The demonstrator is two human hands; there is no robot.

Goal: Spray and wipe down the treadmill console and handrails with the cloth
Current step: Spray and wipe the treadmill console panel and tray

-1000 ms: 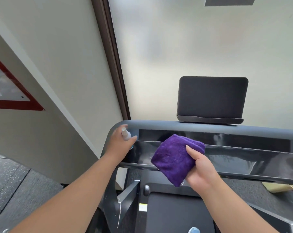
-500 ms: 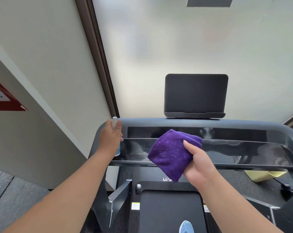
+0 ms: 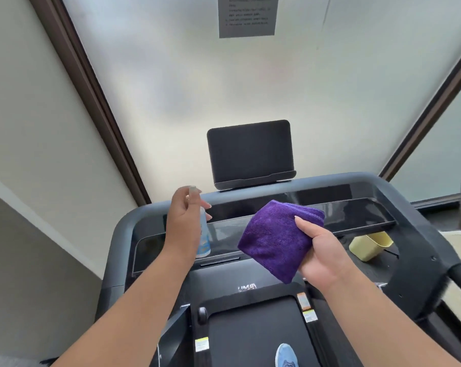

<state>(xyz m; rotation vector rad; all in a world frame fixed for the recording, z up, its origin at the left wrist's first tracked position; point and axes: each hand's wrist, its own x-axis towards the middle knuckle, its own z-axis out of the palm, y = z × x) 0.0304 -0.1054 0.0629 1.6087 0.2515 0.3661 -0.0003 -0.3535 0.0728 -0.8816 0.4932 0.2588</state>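
My left hand (image 3: pixel 184 223) grips a small clear spray bottle (image 3: pixel 204 239) with a pale blue label, held upright above the left part of the black treadmill console (image 3: pixel 356 207). My right hand (image 3: pixel 320 250) holds a folded purple cloth (image 3: pixel 273 237) in front of the console's middle, the thumb pressed on its top face. The cloth hangs a little above the glossy console panel; I cannot tell whether it touches. The grey handrail frame (image 3: pixel 123 226) curves round the console's left and right ends. A dark tablet holder (image 3: pixel 250 152) stands at the console's back.
A yellow tray (image 3: pixel 369 245) sits at the console's right end. Frosted glass with a paper notice (image 3: pixel 246 15) rises behind the treadmill. A wall stands close on the left. The black belt deck (image 3: pixel 250 335) and a blue shoe (image 3: pixel 286 356) lie below.
My left hand has lifted the spray bottle off the console's left end and brought it rightward toward the middle. The cloth hand stays about where it was. The view has shifted right.
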